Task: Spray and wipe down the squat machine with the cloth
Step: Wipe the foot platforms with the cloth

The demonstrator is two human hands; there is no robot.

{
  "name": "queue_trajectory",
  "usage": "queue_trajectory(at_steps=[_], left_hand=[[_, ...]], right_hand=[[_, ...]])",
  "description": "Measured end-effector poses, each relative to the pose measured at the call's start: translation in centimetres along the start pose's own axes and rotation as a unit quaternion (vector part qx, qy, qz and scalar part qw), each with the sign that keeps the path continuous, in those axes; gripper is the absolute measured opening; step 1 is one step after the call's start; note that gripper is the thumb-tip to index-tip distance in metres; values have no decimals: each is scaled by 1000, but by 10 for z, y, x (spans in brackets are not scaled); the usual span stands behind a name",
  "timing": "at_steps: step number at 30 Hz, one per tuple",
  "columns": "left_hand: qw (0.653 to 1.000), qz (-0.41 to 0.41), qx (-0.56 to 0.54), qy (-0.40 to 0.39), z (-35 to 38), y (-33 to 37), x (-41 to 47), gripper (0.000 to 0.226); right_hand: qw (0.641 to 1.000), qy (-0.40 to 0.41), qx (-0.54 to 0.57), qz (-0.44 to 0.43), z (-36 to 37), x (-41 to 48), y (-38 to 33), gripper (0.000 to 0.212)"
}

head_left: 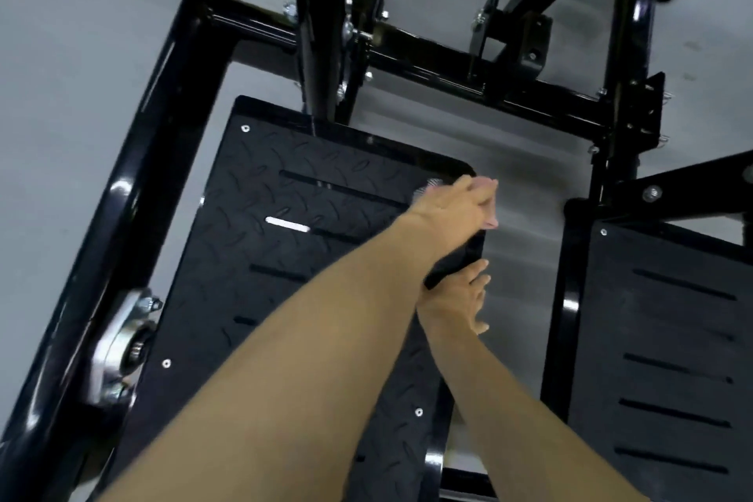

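The black squat machine fills the view from above, and its left diamond-tread footplate (pixel 285 257) lies under my arms. My left hand (pixel 456 204) is at that plate's far right corner, fingers curled over the edge. A small pale bit of cloth (pixel 427 188) shows from under the hand; the rest is hidden. My right hand (pixel 462 295) rests lower on the same plate's right edge with its fingers spread and straight, holding nothing. No spray bottle is in view.
A second slotted footplate (pixel 672 359) sits to the right across a gap of grey floor (pixel 517 257). Black frame tubes run along the left (pixel 134 196) and across the back (pixel 448 69). A silver bearing mount (pixel 122 346) is bolted at lower left.
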State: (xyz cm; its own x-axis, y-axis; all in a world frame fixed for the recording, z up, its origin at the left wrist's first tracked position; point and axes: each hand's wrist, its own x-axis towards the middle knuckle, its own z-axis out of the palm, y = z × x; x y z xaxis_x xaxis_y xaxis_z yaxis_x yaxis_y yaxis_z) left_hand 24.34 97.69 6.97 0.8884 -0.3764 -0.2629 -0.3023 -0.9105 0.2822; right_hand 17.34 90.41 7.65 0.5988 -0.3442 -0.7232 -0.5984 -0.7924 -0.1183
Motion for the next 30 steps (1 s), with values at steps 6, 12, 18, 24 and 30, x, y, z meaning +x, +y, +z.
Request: queue_trajectory(at_steps=[6, 12, 18, 24, 30], left_hand=[[990, -134, 46, 3, -16, -8, 11, 63], [979, -203, 26, 12, -17, -7, -11, 58], [995, -66, 72, -29, 8, -8, -58, 62], [973, -182, 139, -28, 4, -32, -100, 84], [978, -207, -31, -8, 0, -18, -92, 63]], right_hand=[[1000, -7, -23, 2, 2, 4, -3, 113], [999, -7, -42, 6, 3, 6, -3, 119], [999, 4, -40, 6, 1, 3, -2, 120], [999, 8, -41, 4, -1, -2, -4, 119], [962, 91, -173, -193, 12, -24, 4, 103]])
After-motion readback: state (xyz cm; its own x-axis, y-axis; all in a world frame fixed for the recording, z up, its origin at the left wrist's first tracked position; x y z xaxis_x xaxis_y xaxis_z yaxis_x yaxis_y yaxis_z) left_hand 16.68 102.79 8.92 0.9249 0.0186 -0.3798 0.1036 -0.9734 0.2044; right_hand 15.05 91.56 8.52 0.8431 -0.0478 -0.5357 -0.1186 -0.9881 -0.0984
